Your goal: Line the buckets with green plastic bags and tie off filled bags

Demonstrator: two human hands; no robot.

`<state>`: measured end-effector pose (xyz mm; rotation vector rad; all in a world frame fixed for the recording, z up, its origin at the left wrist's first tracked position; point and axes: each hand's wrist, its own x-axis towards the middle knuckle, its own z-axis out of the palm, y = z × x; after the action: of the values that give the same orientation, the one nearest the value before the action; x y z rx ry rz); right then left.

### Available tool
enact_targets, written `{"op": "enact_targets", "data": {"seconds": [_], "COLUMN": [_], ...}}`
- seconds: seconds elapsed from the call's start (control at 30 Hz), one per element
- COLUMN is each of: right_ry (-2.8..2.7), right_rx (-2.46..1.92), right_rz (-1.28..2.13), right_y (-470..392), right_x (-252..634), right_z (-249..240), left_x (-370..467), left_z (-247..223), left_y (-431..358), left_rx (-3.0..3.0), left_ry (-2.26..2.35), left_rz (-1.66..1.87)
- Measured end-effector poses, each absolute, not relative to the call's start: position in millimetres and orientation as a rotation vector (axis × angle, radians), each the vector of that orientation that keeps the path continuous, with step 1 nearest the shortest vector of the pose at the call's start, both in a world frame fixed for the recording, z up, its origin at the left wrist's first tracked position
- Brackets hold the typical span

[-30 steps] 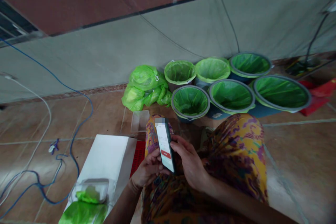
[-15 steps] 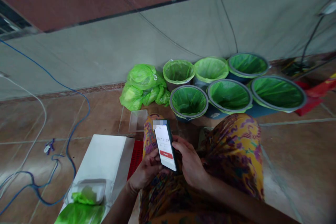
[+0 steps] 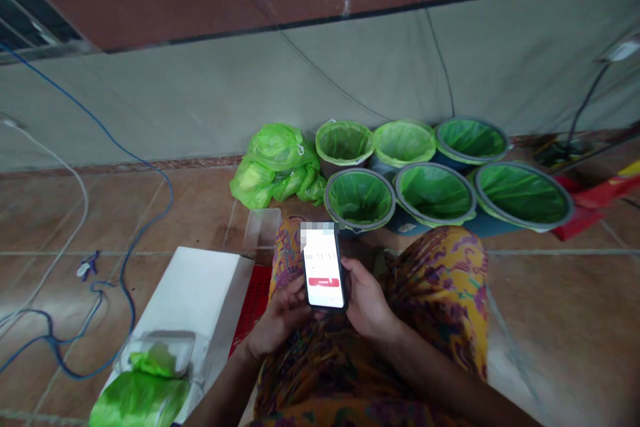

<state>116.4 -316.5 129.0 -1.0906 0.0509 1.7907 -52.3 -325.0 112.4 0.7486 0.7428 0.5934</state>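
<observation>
Both my hands hold a dark phone [image 3: 325,267] upright over my lap, its lit screen showing a timer and a red button. My left hand [image 3: 277,317] cups its lower left edge with the thumb near the screen. My right hand [image 3: 367,303] wraps its right side. My knees, in yellow and purple patterned cloth [image 3: 440,273], rise on either side of the phone.
Several buckets lined with green bags [image 3: 360,199] stand by the wall, beside a heap of green bags [image 3: 277,163]. A white board [image 3: 193,290] lies at my left with a clear tray of green plastic [image 3: 157,357]. Blue and white cables [image 3: 125,260] trail on the tiled floor.
The phone has turned to face me squarely and shifted slightly right; both hands stay on it. My view has drifted a little, so the floor objects sit lower left.
</observation>
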Motion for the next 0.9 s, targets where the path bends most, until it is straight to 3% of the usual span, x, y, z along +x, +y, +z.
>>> {"op": "enact_targets", "data": {"seconds": [0.9], "right_ry": [0.03], "right_rx": [-1.041], "right_rz": [1.89], "right_y": [-316], "right_x": [123], "right_z": [116], "left_x": [-54], "left_z": [113], "left_y": [-328], "left_rx": [0.78], "left_ry": [0.734], "left_rz": [0.598]}}
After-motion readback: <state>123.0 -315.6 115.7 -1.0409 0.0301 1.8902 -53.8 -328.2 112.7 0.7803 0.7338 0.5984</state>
